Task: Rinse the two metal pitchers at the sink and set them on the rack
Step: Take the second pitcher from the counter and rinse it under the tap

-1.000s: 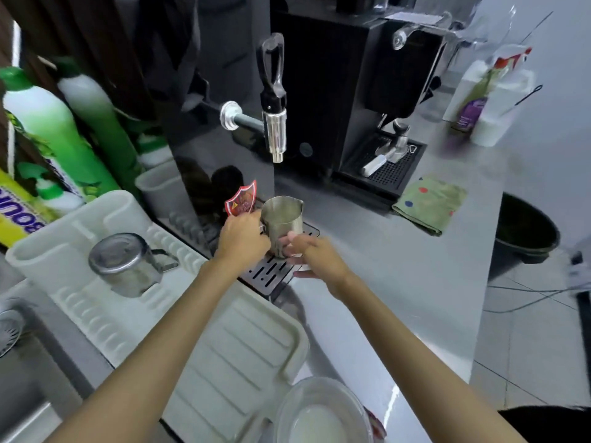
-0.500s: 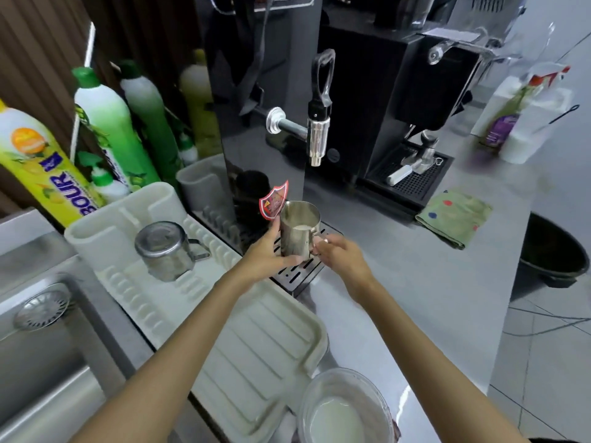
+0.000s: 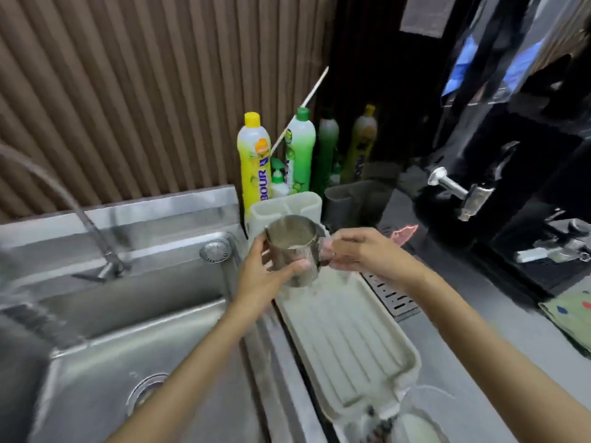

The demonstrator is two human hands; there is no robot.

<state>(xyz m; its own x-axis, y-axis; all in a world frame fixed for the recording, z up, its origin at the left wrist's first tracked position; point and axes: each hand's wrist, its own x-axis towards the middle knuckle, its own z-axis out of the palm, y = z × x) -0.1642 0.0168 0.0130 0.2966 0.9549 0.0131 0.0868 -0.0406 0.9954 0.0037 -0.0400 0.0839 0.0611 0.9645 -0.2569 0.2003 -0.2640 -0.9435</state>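
A steel pitcher [image 3: 292, 243] is held upright in the air above the far end of the white drying rack [image 3: 348, 346], close to the edge of the steel sink [image 3: 105, 340]. My left hand [image 3: 260, 279] cups its body from the left and below. My right hand [image 3: 363, 251] grips its handle side from the right. A little pale liquid shows inside it. The second pitcher does not show; the hands and the held pitcher cover that end of the rack. The curved faucet [image 3: 64, 199] stands at the sink's back left.
Dish-soap bottles [image 3: 254, 161] and a white cutlery holder [image 3: 287, 204] line the wall behind the rack. A black coffee machine [image 3: 499, 161] with a metal tap [image 3: 463, 195] and a drip grate [image 3: 396, 298] is to the right. A green cloth [image 3: 572, 314] and a plastic container [image 3: 415, 423] lie nearer.
Both hands lifted the pitcher off the drip grate and carried it left, over the rack toward the sink. The view swung left, bringing the sink and faucet in.
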